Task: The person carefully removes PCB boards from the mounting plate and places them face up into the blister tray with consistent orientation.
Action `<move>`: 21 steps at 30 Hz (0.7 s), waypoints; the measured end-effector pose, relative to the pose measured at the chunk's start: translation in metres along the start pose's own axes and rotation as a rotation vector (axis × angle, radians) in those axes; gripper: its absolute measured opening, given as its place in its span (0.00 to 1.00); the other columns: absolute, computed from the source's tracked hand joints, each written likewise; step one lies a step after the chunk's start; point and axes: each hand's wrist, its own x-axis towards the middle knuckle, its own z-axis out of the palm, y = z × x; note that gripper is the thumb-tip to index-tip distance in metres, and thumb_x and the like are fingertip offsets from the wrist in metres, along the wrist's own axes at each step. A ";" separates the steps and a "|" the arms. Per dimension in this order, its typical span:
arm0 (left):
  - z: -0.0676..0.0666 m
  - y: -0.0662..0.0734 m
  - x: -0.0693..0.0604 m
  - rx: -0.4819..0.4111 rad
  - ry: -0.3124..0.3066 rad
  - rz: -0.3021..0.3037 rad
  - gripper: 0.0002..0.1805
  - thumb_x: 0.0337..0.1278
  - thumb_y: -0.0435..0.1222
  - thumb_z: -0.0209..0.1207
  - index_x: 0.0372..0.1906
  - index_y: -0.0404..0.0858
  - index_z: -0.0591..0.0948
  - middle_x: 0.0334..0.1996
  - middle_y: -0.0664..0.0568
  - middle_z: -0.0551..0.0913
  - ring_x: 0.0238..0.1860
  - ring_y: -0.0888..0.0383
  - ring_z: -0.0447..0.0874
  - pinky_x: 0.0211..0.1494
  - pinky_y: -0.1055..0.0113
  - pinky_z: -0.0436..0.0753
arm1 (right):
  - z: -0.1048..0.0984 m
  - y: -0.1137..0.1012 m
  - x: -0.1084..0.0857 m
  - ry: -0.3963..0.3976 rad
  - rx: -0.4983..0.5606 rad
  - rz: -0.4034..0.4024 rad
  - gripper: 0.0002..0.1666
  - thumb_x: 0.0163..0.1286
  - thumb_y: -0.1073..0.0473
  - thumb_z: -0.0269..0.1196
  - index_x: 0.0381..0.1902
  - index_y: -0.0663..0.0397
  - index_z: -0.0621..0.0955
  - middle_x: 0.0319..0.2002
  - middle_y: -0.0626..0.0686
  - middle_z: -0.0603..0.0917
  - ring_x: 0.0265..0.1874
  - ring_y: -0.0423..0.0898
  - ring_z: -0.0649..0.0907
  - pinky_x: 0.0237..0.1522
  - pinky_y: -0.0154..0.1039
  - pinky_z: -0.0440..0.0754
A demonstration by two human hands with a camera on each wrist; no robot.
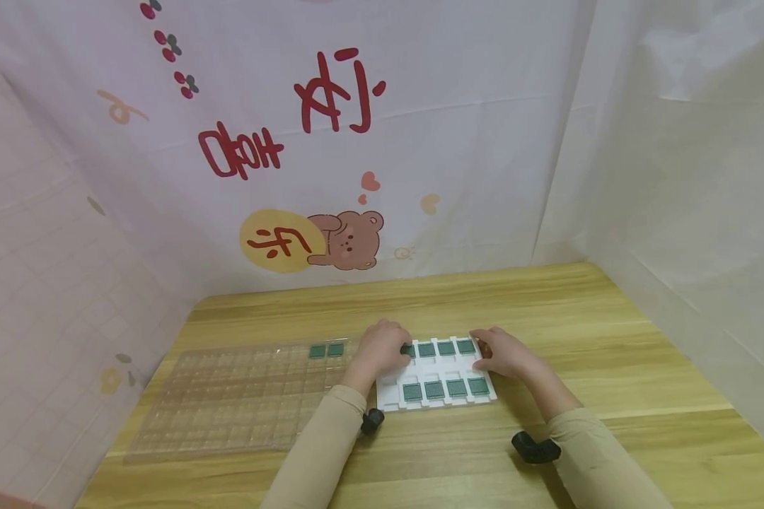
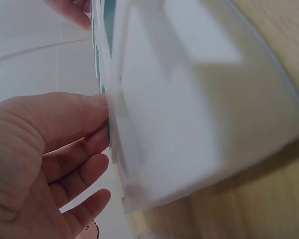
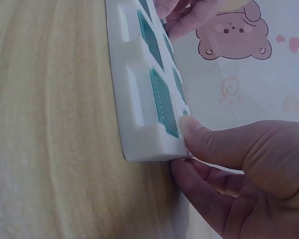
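A white foam tray [image 1: 429,370] carries two rows of square green chips, one of them a near-row chip [image 1: 434,390]. My left hand [image 1: 382,350] is over the tray's far left part. In the left wrist view, its thumb and index finger pinch a small dark piece, seemingly a green chip, mostly hidden by the fingers. My right hand [image 1: 506,352] grips the tray's right edge; in the right wrist view the thumb [image 3: 204,137] lies by the top edge and the fingers curl underneath. The near-left pocket of the tray holds no chip.
A clear plastic tray [image 1: 229,396] with many small pockets lies to the left, with two green chips [image 1: 327,350] at its far right corner. The wooden table [image 1: 611,367] meets printed white curtains [image 1: 471,141] at the back and sides.
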 end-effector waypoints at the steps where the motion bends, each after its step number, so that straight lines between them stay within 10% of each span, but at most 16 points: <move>1: 0.000 0.000 0.000 -0.004 -0.001 0.000 0.07 0.51 0.37 0.70 0.38 0.46 0.89 0.34 0.57 0.83 0.38 0.57 0.72 0.45 0.60 0.74 | 0.000 0.001 0.000 0.000 0.000 -0.001 0.37 0.59 0.63 0.72 0.62 0.75 0.72 0.41 0.58 0.77 0.38 0.51 0.75 0.44 0.48 0.75; 21: -0.003 -0.003 0.005 -0.086 -0.042 -0.009 0.08 0.51 0.37 0.70 0.39 0.45 0.90 0.35 0.57 0.85 0.40 0.56 0.75 0.48 0.58 0.74 | -0.003 0.000 0.000 -0.006 0.009 -0.001 0.37 0.59 0.64 0.73 0.61 0.76 0.72 0.40 0.58 0.77 0.39 0.51 0.74 0.44 0.47 0.75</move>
